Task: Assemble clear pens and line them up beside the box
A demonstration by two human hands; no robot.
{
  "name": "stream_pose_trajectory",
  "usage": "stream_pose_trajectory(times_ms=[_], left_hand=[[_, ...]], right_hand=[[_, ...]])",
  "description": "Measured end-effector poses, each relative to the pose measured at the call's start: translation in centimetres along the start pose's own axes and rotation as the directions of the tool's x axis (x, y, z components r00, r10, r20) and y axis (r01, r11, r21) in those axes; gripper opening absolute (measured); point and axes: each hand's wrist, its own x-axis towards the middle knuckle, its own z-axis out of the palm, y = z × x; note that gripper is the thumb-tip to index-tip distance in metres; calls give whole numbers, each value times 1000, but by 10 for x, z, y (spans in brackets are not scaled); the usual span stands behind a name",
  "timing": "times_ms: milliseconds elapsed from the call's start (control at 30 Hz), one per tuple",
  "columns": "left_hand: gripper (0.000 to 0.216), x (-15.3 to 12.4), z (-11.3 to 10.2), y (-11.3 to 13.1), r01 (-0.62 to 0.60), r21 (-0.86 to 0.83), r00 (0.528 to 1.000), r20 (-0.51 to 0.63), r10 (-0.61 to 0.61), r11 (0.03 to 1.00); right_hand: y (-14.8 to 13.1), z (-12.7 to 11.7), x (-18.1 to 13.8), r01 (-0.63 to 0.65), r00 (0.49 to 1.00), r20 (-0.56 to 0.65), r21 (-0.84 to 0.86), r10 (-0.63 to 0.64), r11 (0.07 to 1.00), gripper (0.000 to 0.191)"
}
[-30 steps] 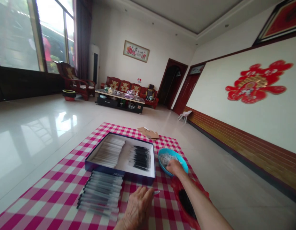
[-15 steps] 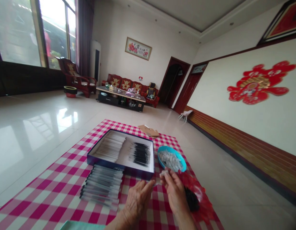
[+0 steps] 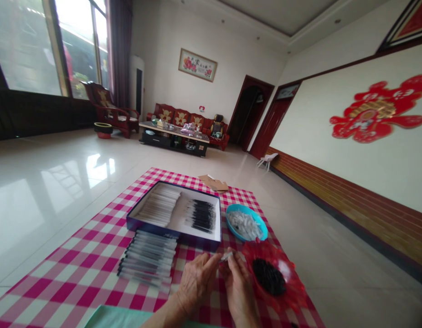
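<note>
My left hand [image 3: 197,282] and my right hand [image 3: 238,287] meet above the checked cloth, and their fingertips pinch a small clear plastic piece [image 3: 226,256] between them. Just beyond them sits a blue bowl [image 3: 247,223] of similar whitish pieces. A red dish [image 3: 272,273] holding a heap of small black parts [image 3: 268,276] lies by my right hand. A dark blue box with a white base [image 3: 173,214] holds pale pens at its left and black-ended ones at its right. Several clear pens [image 3: 147,257] lie in a row left of my left hand.
Everything lies on a pink-and-white checked cloth [image 3: 77,282] spread on a glossy tiled floor. A flattened piece of cardboard [image 3: 213,182] lies at its far end, and a green cloth [image 3: 111,317] at its near edge. A low table [image 3: 173,134] and red sofa [image 3: 180,118] stand far off.
My right hand has come back from the blue bowl to my left hand, and both now pinch the small piece. The red dish shows fully, no longer covered by my right forearm.
</note>
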Motion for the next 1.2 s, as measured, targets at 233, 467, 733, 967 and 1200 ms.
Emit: stream_pose_trajectory(times_ms=[233, 467, 733, 967, 1200], left_hand=[[27, 2, -2, 1, 34, -82, 999, -2, -34, 996], [23, 2, 5, -1, 83, -30, 996, -12, -83, 996], [21, 2, 5, 0, 54, -57, 998, -32, -56, 997], [23, 2, 1, 5, 78, 29, 997, 6, -79, 996], [26, 2, 0, 12, 77, 164, 994, 66, -89, 984]], right_hand=[[-5, -2, -7, 67, 997, 54, -283, -54, 957, 36], [-10, 0, -9, 101, 984, 172, -334, -45, 937, 33], [0, 1, -5, 11, 995, 100, -223, 11, 975, 36], [6, 3, -6, -35, 998, 51, -142, 43, 989, 37], [3, 9, -12, -103, 995, 1, -33, 103, 994, 40]])
